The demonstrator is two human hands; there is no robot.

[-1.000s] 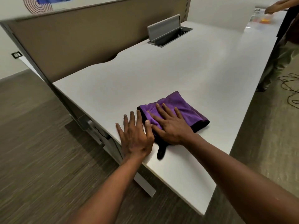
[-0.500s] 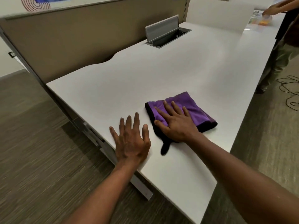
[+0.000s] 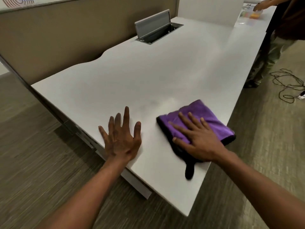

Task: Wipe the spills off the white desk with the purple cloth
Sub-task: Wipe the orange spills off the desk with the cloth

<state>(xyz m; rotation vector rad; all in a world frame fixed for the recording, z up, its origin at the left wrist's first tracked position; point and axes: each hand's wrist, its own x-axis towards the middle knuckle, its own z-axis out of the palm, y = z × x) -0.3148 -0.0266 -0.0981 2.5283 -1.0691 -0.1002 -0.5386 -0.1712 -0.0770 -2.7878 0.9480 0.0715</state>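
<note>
A folded purple cloth [image 3: 206, 116] with a black edge lies on the white desk [image 3: 148, 80] near its right front edge. My right hand [image 3: 196, 138] presses flat on the cloth, fingers spread. A black tab of the cloth sticks out toward me below the palm. My left hand [image 3: 122, 138] rests flat and open on the bare desk, a hand's width left of the cloth. A faint dull smear [image 3: 156, 104] shows on the desk just beyond the two hands.
An open grey cable hatch [image 3: 156, 28] sits at the desk's back. A tan partition [image 3: 66, 30] runs along the far-left side. Another person [image 3: 280, 38] stands at the far right by an orange item [image 3: 254, 14]. Cables [image 3: 288, 85] lie on the floor.
My right hand has slid the cloth to the right, away from my left hand, toward the desk's right edge. My left hand stays flat on the desk.
</note>
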